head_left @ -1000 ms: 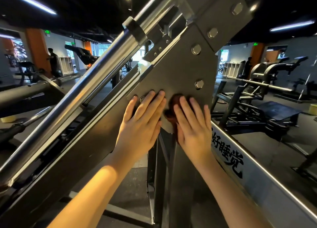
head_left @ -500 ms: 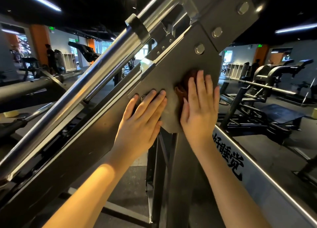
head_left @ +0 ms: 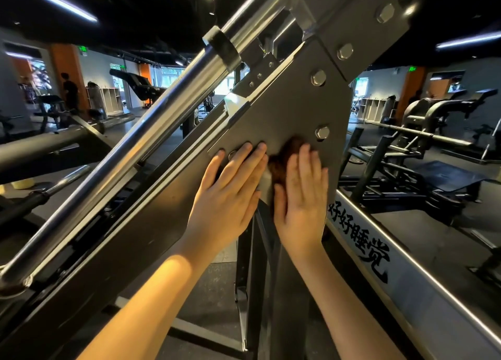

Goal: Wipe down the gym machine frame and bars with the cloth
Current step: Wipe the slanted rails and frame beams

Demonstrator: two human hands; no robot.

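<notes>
Pressing a rust-brown cloth (head_left: 282, 160) against the grey steel plate (head_left: 284, 107) of the machine frame, the right hand (head_left: 301, 197) lies flat, its fingers (head_left: 305, 160) straight and close together, gripping nothing and simply bearing down on the fabric. The cloth bunches out from under the fingertips toward the upper left. Just beside it the left hand (head_left: 230, 194) is spread flat on bare metal, holding nothing, apparently as a brace. The plate's long axis climbs from lower left to upper right, so most of the unwiped steel lies up and away from the right hand, the nearer one to it. A hex bolt (head_left: 322, 132) stands just off the fingertips in that direction, with more bolts higher up; I'd guess the cloth must work around those heads. The chrome bar (head_left: 151, 140) runs parallel above the plate, closer to the left hand, with a black collar (head_left: 222, 45) clamped on it. Below the hands an upright post (head_left: 257, 278) drops to the floor, and a lettered rail (head_left: 379, 262) slants off to the right.
</notes>
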